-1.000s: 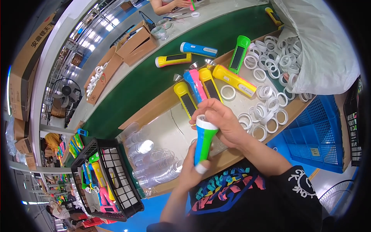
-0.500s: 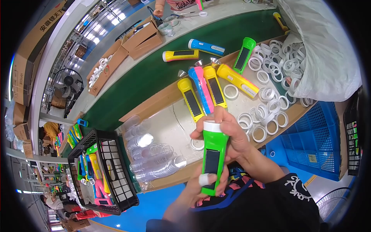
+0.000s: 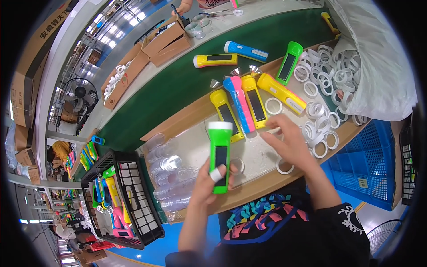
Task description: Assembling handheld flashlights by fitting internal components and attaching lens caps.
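Note:
My left hand [image 3: 204, 184], with a white wrap on its thumb, grips the lower part of a green flashlight [image 3: 220, 147]. The flashlight is upright, its white-ringed head at the top and a dark panel on its body. Apart from it, to the right, my right hand [image 3: 289, 140] hovers with bent, spread fingers and holds nothing. Just beyond that hand lie a yellow flashlight [image 3: 254, 101], a pink and blue flashlight [image 3: 240, 104], another yellow one [image 3: 226, 111] and a yellow and pink one [image 3: 281, 93]. A loose white ring [image 3: 273, 106] is near my right fingertips.
White rings [image 3: 318, 118] heap up at the right beside a white bag [image 3: 378, 66]. Stacked clear discs [image 3: 178, 191] lie at the left of the cardboard tray [image 3: 249, 189]. A black crate [image 3: 149, 213] holds flashlights; a blue crate [image 3: 364, 164] stands right. More flashlights, including a blue one [image 3: 247, 51], lie behind.
My right hand has let go of the green flashlight and moved to the right, its fingers opening. My left hand has carried the flashlight left and upward.

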The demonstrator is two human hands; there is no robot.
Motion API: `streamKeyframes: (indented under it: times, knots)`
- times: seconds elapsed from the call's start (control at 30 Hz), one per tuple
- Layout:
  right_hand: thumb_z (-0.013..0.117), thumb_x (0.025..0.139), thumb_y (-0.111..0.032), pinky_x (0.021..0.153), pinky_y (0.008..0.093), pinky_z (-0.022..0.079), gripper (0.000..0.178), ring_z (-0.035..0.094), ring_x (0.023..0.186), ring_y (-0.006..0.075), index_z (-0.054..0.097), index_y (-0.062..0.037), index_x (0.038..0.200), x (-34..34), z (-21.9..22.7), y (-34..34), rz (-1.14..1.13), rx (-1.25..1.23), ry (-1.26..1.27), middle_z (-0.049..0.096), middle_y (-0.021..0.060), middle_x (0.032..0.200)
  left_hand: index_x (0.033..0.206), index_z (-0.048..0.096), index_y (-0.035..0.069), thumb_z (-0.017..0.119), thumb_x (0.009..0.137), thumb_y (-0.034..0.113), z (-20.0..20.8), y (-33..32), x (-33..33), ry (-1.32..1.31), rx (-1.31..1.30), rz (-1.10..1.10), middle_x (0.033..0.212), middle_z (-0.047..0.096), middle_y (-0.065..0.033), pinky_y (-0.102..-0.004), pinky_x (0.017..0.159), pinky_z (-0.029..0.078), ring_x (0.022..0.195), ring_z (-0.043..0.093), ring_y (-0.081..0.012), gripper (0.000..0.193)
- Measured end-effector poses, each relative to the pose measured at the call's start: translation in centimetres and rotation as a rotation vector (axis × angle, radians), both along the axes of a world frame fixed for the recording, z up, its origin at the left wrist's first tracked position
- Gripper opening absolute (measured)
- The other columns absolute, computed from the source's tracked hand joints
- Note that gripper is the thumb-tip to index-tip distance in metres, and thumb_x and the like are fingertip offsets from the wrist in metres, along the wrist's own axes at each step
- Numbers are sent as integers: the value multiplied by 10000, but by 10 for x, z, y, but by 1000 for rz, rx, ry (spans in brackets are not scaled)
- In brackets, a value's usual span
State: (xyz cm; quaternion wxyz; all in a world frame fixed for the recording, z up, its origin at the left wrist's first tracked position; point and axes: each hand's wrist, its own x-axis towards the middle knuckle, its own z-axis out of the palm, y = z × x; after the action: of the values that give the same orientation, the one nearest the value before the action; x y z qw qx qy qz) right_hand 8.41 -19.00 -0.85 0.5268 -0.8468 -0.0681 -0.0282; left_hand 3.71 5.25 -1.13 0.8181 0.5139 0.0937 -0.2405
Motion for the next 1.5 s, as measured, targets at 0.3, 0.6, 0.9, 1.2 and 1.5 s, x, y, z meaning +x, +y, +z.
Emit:
streamKeyframes:
  times: [0.3,0.6,0.9,1.2,1.5]
  knots:
    - [729,687,-197,709,388,477,270,555,867,286,600,-55,877,29,-21,-10,-115,-843,-296,527,124,918,1335,406,19,593,880,177,1,40,80,-638,991,256,1268,509,-119,-315,894,435,1034,548,-174,516]
    - [703,742,-187,672,373,471,194,575,807,297,581,-50,807,24,-19,-17,19,-395,-302,541,149,941,1064,606,58,729,653,133,-9,58,-6,-745,1716,-315,962,571,-127,-409,792,448,923,529,-329,435]
    - [371,953,-278,884,419,495,458,566,1067,359,424,77,1237,-6,5,53,259,1273,675,488,244,1260,833,703,49,708,718,93,-17,77,12,-689,1259,10,836,610,-107,-318,647,464,719,583,-227,123]
    - [386,974,-377,782,334,502,378,604,958,276,531,-45,1079,1,-34,61,262,1469,783,558,226,1161,829,683,-7,666,755,65,25,44,49,-584,1364,-69,759,660,-166,-301,586,471,609,614,-232,105]
    - [351,979,-401,778,341,504,433,612,958,265,491,-42,1176,4,-31,59,226,1620,854,595,190,1090,978,653,-10,646,835,75,45,-19,77,-423,675,5,796,635,-41,-225,551,471,632,585,-93,167]
